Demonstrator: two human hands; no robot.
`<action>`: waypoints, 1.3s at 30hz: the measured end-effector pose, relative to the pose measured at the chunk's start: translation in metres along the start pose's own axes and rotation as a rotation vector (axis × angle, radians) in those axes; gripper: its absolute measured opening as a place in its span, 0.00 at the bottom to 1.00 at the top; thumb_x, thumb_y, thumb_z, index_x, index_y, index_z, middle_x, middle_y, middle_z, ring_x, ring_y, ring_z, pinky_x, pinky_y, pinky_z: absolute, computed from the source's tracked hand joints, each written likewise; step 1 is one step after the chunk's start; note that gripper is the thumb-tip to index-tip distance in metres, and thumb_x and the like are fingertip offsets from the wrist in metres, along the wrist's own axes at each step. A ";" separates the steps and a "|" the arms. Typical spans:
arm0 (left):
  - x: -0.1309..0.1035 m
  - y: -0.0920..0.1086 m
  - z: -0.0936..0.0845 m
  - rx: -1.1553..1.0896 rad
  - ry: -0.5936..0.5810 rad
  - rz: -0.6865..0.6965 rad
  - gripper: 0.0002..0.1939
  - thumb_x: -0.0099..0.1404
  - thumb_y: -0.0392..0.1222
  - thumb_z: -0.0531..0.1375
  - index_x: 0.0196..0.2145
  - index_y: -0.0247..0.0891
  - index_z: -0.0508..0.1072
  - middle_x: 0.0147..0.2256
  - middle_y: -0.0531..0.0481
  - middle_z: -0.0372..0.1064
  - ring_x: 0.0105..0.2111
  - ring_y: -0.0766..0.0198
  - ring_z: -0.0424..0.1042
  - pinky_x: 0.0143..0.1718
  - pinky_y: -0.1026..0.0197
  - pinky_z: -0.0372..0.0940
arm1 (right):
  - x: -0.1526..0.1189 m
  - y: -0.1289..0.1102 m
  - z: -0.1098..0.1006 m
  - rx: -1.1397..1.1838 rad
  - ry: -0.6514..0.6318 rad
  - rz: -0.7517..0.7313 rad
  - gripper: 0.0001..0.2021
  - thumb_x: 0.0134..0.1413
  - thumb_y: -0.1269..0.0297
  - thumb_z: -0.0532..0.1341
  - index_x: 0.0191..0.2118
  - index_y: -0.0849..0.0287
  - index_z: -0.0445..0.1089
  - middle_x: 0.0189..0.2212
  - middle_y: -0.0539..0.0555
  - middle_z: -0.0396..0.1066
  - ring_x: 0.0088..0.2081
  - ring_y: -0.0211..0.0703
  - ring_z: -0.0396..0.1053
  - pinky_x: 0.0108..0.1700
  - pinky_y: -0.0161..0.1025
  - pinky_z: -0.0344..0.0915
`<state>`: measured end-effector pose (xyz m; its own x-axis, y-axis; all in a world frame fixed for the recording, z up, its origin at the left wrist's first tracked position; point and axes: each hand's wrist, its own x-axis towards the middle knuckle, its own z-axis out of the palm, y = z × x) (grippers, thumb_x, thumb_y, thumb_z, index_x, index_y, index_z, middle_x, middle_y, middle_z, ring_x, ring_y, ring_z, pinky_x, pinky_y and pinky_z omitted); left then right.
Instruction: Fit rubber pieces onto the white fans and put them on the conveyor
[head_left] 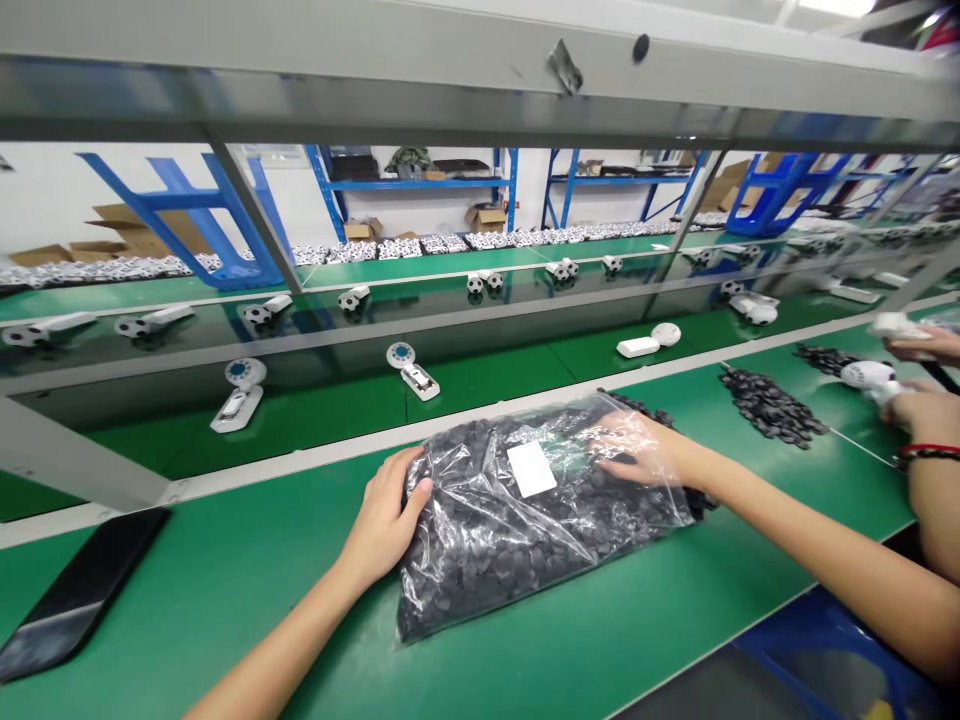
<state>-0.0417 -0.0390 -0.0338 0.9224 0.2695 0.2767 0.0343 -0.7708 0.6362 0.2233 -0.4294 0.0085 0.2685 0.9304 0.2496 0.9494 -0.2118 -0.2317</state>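
Note:
A clear plastic bag [495, 560] full of small black pieces lies on the green table [225, 600], with a white label [532, 469] on top. My left hand [386, 515] holds the bag's left edge, thumb on top and fingers along the side. My right hand [641, 450] reaches inside the bag's open right end, its fingers seen through the plastic, somewhat apart near the black pieces. Whether it holds any piece cannot be made out. Some loose black pieces [701, 502] show beside the bag under my right wrist.
A black phone-like slab [82, 590] lies at the left. Beyond the table, a green conveyor [495, 385] carries white devices [418, 381]. Right of the bag is a black pile [772, 405]; another person's hands [926, 410] hold white parts there. A grey beam [450, 100] crosses overhead.

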 end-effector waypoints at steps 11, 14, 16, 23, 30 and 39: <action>0.001 0.002 -0.001 0.016 0.003 0.008 0.26 0.77 0.55 0.52 0.67 0.45 0.62 0.65 0.41 0.63 0.66 0.45 0.62 0.67 0.37 0.57 | 0.029 -0.053 0.027 0.100 -0.158 -0.088 0.22 0.68 0.46 0.63 0.61 0.48 0.74 0.64 0.57 0.69 0.66 0.58 0.64 0.67 0.57 0.62; 0.001 0.001 -0.001 0.022 -0.006 0.000 0.26 0.77 0.55 0.52 0.67 0.46 0.62 0.65 0.41 0.63 0.67 0.46 0.61 0.67 0.37 0.57 | 0.034 -0.067 0.033 0.148 -0.187 -0.128 0.20 0.70 0.46 0.60 0.57 0.51 0.77 0.62 0.59 0.70 0.64 0.56 0.67 0.65 0.52 0.64; 0.001 -0.001 -0.001 0.030 -0.014 -0.006 0.26 0.77 0.55 0.51 0.67 0.46 0.61 0.66 0.42 0.62 0.67 0.46 0.61 0.67 0.37 0.56 | 0.036 -0.073 0.031 0.161 -0.193 -0.175 0.19 0.71 0.48 0.59 0.56 0.53 0.78 0.62 0.60 0.70 0.63 0.54 0.66 0.66 0.51 0.62; 0.001 -0.001 -0.001 0.061 -0.032 0.002 0.25 0.76 0.57 0.51 0.65 0.46 0.62 0.65 0.42 0.63 0.66 0.46 0.62 0.66 0.37 0.57 | 0.026 -0.091 0.022 0.137 -0.201 -0.273 0.21 0.68 0.48 0.62 0.60 0.50 0.76 0.61 0.61 0.67 0.60 0.59 0.61 0.62 0.54 0.59; 0.002 -0.001 0.000 0.089 -0.034 0.009 0.24 0.76 0.57 0.52 0.64 0.46 0.62 0.64 0.41 0.63 0.65 0.45 0.62 0.66 0.36 0.56 | 0.026 -0.103 0.018 0.088 -0.244 -0.329 0.19 0.68 0.47 0.61 0.55 0.51 0.78 0.47 0.59 0.70 0.46 0.53 0.63 0.49 0.46 0.61; 0.000 0.003 0.000 0.120 -0.029 0.027 0.23 0.76 0.56 0.52 0.63 0.46 0.63 0.63 0.43 0.64 0.65 0.46 0.64 0.66 0.38 0.58 | 0.011 -0.082 0.023 -0.181 -0.273 -0.299 0.14 0.70 0.52 0.58 0.51 0.51 0.76 0.43 0.57 0.71 0.41 0.51 0.66 0.42 0.45 0.60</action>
<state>-0.0421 -0.0407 -0.0319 0.9342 0.2326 0.2703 0.0540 -0.8416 0.5375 0.1443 -0.3949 0.0083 -0.0516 0.9985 0.0173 0.9986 0.0518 -0.0123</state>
